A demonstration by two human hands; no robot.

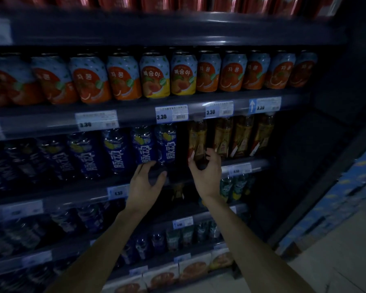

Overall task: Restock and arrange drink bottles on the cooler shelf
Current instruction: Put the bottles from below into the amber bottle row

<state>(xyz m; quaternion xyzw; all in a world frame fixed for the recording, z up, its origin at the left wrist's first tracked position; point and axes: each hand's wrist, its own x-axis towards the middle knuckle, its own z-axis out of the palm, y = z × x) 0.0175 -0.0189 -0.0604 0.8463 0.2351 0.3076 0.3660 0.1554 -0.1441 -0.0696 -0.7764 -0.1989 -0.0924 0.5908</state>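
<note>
"Two hands, where?"
"Shelf (72, 193) front edge: left hand (146, 180) curled round the base of a blue bottle (166, 144), right hand (206, 174) pinching a tea bottle (195, 136) low. Full plastic, probably heavy, slick; grip mid-body."

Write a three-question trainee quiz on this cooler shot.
1. True or false: two yellow cans stand among the orange cans.
2. The right hand grips: A) a yellow can, B) an amber bottle, C) nothing.
3. Fill in: the blue bottles stand to the ___ of the amber ones.
Key: 1 true; 2 B; 3 left.
</note>
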